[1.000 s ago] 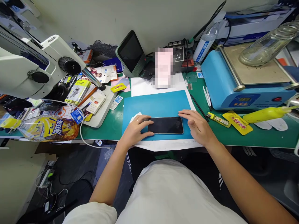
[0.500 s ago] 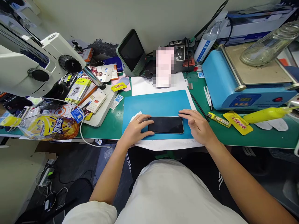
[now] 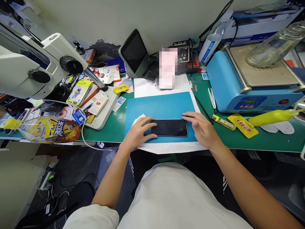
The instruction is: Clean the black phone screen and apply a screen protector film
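A black phone (image 3: 169, 128) lies flat, screen up, on a blue mat (image 3: 160, 108) near the front edge of the green bench. My left hand (image 3: 138, 132) cups the phone's left end, thumb along its near edge and fingers at its far corner. My right hand (image 3: 199, 127) rests at the phone's right end with its fingers curved over the far right corner. Both hands hold the phone by its ends against the mat. A ring shows on my left hand.
A white microscope (image 3: 35, 66) overhangs the left. Packets and cards clutter the left side. A blue heating machine (image 3: 247, 86) with a glass jar (image 3: 274, 47) stands at right. Yellow sachets (image 3: 243, 125), a yellow bottle (image 3: 271, 116), tweezers (image 3: 211, 98) and a small screen (image 3: 134, 54) lie around the mat.
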### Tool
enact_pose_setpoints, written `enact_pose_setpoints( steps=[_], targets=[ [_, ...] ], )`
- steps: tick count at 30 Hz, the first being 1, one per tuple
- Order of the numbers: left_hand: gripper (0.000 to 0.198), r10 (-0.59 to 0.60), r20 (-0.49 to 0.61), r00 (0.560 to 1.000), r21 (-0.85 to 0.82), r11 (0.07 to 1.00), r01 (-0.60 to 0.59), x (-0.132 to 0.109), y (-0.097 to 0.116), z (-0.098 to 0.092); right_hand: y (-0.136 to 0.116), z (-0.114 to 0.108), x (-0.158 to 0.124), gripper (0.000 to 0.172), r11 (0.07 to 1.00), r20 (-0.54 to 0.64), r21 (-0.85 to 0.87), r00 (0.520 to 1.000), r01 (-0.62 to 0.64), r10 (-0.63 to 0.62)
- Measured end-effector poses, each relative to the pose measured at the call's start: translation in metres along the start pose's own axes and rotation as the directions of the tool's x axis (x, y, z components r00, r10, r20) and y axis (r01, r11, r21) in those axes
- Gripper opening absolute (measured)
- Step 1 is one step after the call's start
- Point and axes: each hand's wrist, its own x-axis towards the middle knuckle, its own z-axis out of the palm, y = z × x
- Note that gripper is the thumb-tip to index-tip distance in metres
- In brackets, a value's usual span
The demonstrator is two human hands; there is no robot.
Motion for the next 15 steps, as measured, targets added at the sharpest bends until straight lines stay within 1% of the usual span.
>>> enact_pose_setpoints(
  steps=[8, 15],
  targets=[
    [0.038, 0.008, -0.004, 1.000, 0.007, 1.000, -0.008, -0.0009, -0.0017, 0.0010, 0.0010, 0.0001, -0.0004, 0.074, 1.000, 0.006, -0.016, 1.000, 0.019, -0.019],
    [0.038, 0.027, -0.042, 0.999, 0.011, 1.000, -0.026, -0.0009, -0.0010, 0.0015, 0.0005, -0.0001, -0.0004, 0.071, 0.999, 0.003, -0.019, 1.000, 0.027, -0.027]
  ],
)
